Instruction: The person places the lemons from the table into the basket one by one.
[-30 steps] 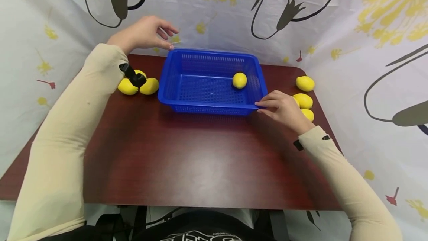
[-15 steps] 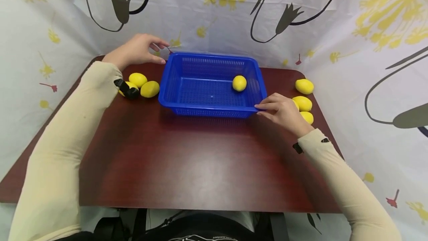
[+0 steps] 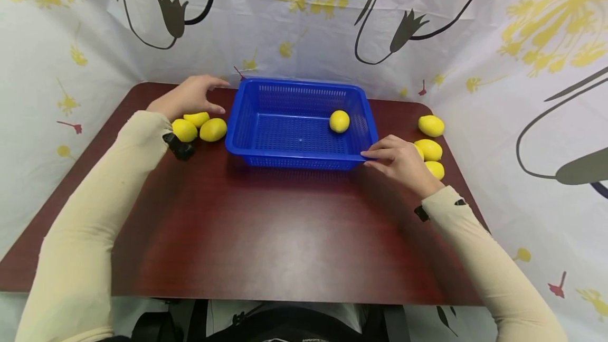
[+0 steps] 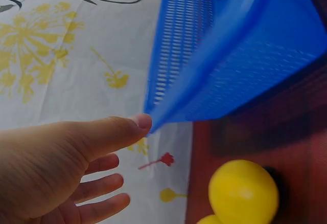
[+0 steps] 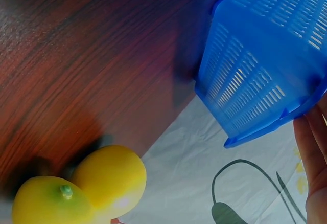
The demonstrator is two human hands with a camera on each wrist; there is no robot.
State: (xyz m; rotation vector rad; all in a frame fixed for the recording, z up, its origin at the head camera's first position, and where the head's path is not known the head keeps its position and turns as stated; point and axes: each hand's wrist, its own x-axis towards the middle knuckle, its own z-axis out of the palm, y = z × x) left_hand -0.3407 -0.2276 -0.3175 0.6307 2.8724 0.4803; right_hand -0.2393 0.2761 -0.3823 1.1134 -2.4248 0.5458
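A blue plastic basket [image 3: 299,158] with slotted walls stands at the back of the table, one lemon [image 3: 339,121] inside toward its right end. My right hand [image 3: 399,160] pinches the rim at the basket's front right corner, fingers above and thumb lower down. To the left of the basket, my left hand [image 3: 189,96] hovers with thumb and fingers apart, holding nothing. Just below that hand lies a group of three lemons [image 3: 213,130], partly covered by the wrist. In the left wrist view, the thumb [image 4: 120,133] overlaps the basket's corner; contact cannot be told.
Several more lemons [image 3: 429,150] lie along the table's right edge, one partly behind my right hand. A patterned white cloth [image 3: 313,30] hangs behind and beside the dark red table [image 3: 285,236].
My left hand has moved from the basket's back left corner down and left, to just above the left lemons. The right hand keeps its grip on the corner; the basket stays put.
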